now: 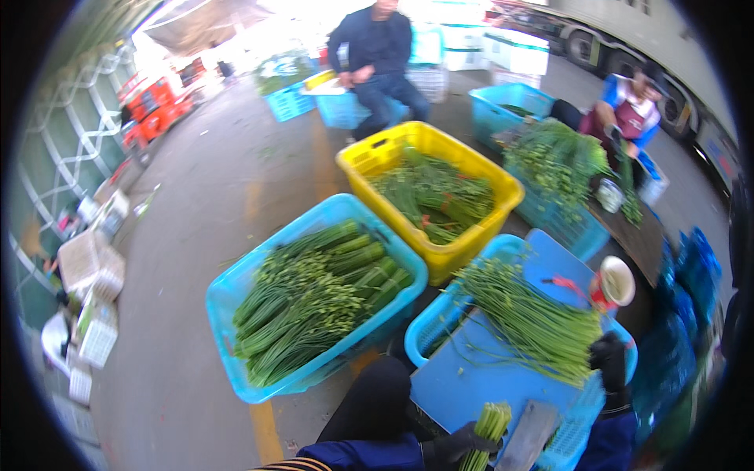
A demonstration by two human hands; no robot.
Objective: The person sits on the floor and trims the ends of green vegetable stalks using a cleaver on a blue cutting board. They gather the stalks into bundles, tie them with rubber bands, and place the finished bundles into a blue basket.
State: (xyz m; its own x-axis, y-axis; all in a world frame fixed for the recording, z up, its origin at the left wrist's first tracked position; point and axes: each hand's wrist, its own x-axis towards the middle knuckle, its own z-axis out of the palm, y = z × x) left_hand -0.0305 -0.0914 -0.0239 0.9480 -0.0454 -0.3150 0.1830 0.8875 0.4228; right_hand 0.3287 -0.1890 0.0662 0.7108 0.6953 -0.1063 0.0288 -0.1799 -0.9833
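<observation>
My left hand (456,445), in a dark glove, grips a bundle of cut green stems (493,419) low in the picture. Just right of it is the broad grey blade of a cleaver (530,433); its handle cannot be seen. On a blue board (465,368) set across a light-blue basket (414,337) lies a loose heap of flowering chives (530,321), buds to the left. My right hand (609,360), also gloved in black, is at the stem ends of this heap. Its fingers are blurred, so their grip cannot be made out.
A light-blue crate (221,321) holds bundled flowering chives (318,288). Behind it stands a yellow crate (433,253) of tied greens. A paper cup (615,282) is near the board. One person (377,53) sits ahead; another (627,112) handles greens at right. Blue plastic bags (665,353) hang nearby.
</observation>
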